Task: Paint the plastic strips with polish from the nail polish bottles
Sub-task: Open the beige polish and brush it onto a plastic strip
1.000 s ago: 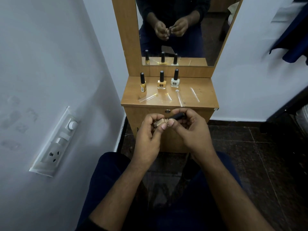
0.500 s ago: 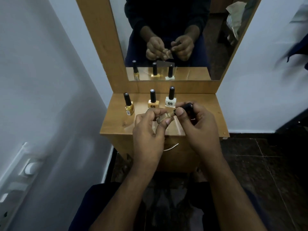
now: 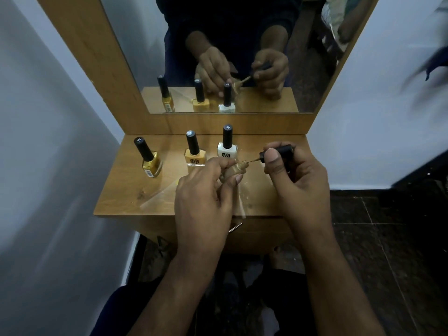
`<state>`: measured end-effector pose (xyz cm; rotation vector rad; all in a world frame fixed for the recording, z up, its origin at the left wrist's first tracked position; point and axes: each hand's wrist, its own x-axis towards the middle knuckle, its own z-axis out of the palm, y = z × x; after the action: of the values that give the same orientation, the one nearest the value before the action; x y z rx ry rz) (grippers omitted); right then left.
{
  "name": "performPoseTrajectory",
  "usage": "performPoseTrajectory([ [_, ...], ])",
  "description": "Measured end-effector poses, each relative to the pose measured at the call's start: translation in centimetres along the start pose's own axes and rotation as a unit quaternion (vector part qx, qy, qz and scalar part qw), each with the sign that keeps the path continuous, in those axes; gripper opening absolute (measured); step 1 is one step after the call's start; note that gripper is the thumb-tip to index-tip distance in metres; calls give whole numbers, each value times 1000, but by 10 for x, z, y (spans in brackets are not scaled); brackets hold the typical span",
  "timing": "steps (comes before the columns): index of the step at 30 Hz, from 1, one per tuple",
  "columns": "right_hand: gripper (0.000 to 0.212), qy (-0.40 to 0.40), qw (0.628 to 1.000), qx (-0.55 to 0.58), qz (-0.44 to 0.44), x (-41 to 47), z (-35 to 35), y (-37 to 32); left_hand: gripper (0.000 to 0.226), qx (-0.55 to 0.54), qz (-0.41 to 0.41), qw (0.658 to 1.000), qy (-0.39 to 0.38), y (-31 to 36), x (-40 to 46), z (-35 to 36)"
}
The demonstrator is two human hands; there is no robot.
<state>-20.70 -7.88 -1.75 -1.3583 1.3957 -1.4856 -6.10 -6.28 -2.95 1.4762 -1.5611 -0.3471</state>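
Left fingers [image 3: 236, 178] curl round a tan bottle [image 3: 234, 169], tilted above the table [image 3: 126, 190]. Right fingers [image 3: 272, 157] pinch its black cap [image 3: 278, 151], the brush [image 3: 252, 161] just at the bottle's open neck. Clear strips [image 3: 162, 194] lie under the left hand [image 3: 203, 200]. Three capped bottles [image 3: 194, 151] stand beyond the fingers.

left hand [image 3: 202, 197] hides most of beige bottle [image 3: 234, 169] | clear strips [image 3: 241, 202] faint, perhaps several
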Motion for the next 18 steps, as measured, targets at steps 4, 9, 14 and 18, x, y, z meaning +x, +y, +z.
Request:
performPoseTrajectory([
  [4,17,38,999,38,1,6,0,-1,22,-34,-15,999,9,2,0,6],
  [9,11,69,997,-3,-19,15,-13,7,22,-73,-25,996,34,1,-2,8],
  [14,5,86,995,-52,-23,16,-18,17,24,-65,1,997,38,3,-4,17],
  [18,10,70,993,-95,-11,18,-16,22,22,-87,-10,996,31,1,-2,24],
])
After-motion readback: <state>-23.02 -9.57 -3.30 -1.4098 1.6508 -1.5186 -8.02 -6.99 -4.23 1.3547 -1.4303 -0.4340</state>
